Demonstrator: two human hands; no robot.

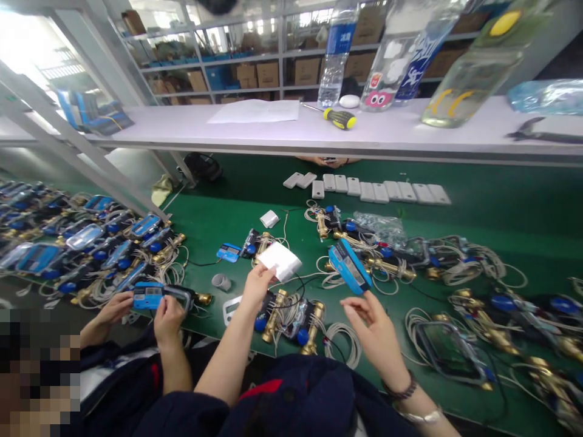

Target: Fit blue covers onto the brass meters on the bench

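My left hand [257,290] is closed on the near left edge of a white plastic case [280,261], above the green bench. My right hand [374,328] has its fingers apart. Its fingertips are at the lower end of a blue faceplate with a grey display [350,266]; whether they touch or only overlap it, I cannot tell. The faceplate tilts over brass meter parts. Between my arms sit brass-and-blue meters [291,318] with coiled pale cables [344,345]. A smaller blue panel [228,252] lies further left, near a grey cup-shaped piece [221,281].
At left, a co-worker's hands [168,318] hold a blue-faced meter [150,295]. Many meters crowd the bench's left [86,243] and right [501,309]. White cases [373,192] line the far side. An overhead shelf [255,135] carries bottles [337,54] and a screwdriver [339,118].
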